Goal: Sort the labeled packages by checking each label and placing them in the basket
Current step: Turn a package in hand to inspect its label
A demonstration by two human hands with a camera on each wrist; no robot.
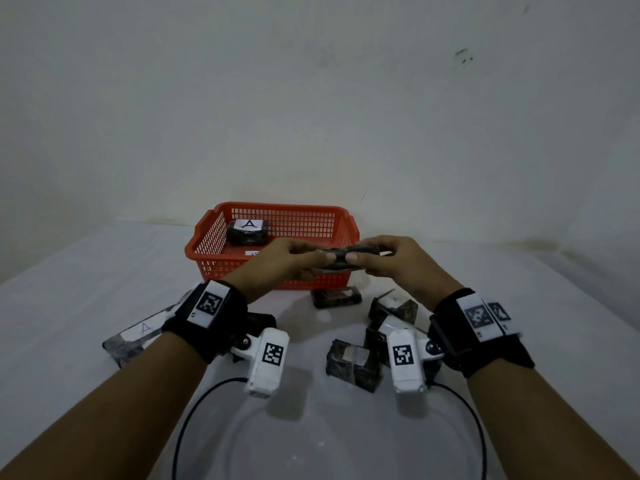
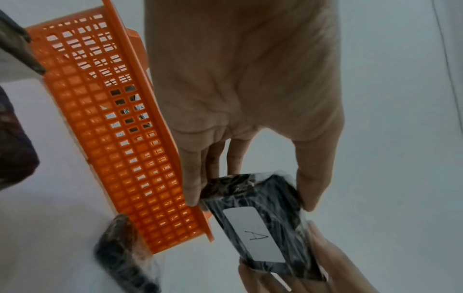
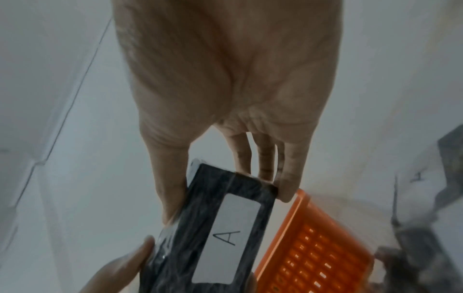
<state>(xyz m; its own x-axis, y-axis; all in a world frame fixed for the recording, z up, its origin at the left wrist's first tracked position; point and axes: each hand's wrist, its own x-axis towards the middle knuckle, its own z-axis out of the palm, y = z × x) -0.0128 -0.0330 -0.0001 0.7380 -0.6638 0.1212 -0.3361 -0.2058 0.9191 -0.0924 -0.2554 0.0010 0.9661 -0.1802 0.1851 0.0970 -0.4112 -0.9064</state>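
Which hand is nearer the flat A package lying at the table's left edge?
Left. The left hand is raised above and beside that flat A package; the right hand is farther across, both gripping the held package.

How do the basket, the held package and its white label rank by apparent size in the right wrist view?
1. Held package, enlarged by nearness to the camera.
2. Basket, only partly in frame, so this rank is unsure.
3. White label, plainly smallest.

The left hand (image 2: 245, 83) fills the upper middle of the frame, its grip pinching one end of a black wrapped package (image 2: 260, 224) whose white label (image 2: 253, 234) reads A. The orange basket (image 2: 112, 138) runs diagonally at left.
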